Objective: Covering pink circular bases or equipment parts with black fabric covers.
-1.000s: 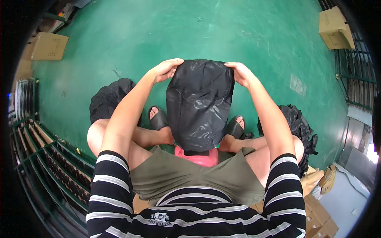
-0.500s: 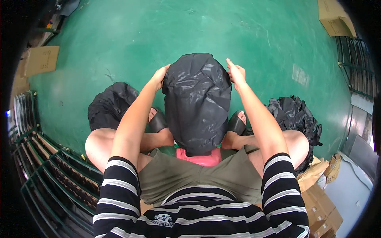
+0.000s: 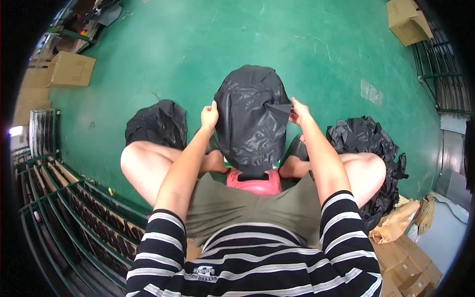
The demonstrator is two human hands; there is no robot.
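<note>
A black, shiny, wrinkled fabric cover (image 3: 252, 119) stands rounded between my knees, over something that it hides. My left hand (image 3: 209, 117) is closed on its left edge, thumb upward. At the opposite edge, my right hand (image 3: 299, 112) pinches the fabric, and a fold is drawn out toward its fingers. Below the cover, a pink plastic piece (image 3: 255, 184) shows in front of my shorts.
Crumpled black fabric lies by my left knee (image 3: 157, 123), with a larger heap (image 3: 368, 148) by my right knee. Green metal racks (image 3: 74, 218) stand at the left. Cardboard boxes (image 3: 71, 69) sit at the far left, far right and lower right. The floor (image 3: 198, 39) is green.
My left hand has shifted down along the cover's edge and closed on it. My right hand, with fingers apart before, now pinches the fabric and pulls out a fold. The view has shifted slightly.
</note>
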